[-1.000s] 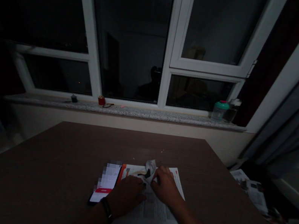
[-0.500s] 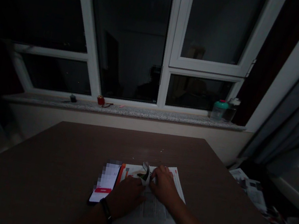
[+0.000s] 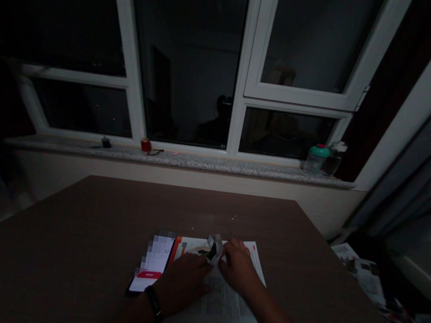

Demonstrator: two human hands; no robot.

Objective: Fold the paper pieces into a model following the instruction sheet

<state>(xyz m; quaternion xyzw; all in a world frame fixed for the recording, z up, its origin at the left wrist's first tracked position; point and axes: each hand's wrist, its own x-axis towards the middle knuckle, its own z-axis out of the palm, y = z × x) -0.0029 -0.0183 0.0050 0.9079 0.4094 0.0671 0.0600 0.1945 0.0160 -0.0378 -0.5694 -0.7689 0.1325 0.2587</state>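
A printed paper sheet (image 3: 222,317) with an orange edge lies on the table, and part of it curls up between my hands. My left hand (image 3: 185,278), with a dark band at its wrist, rests low over the sheet with its fingers bent against the base of the curled paper (image 3: 216,245). On the other side, my right hand (image 3: 239,265) is closed, its fingertips pinching the paper beside the curl. The fingertips of both hands are partly hidden and dim.
A lit phone (image 3: 152,266) lies left of the sheet on the brown table (image 3: 61,246). Small white scraps are scattered beyond the sheet. On the windowsill (image 3: 199,162) stand a red jar (image 3: 145,145) and a teal-lidded bottle (image 3: 316,159). Papers (image 3: 365,277) lie to the right, below the table.
The curled paper between my hands has turned and leans a little to the right. My right hand has shifted slightly right; my left hand is nearly still.
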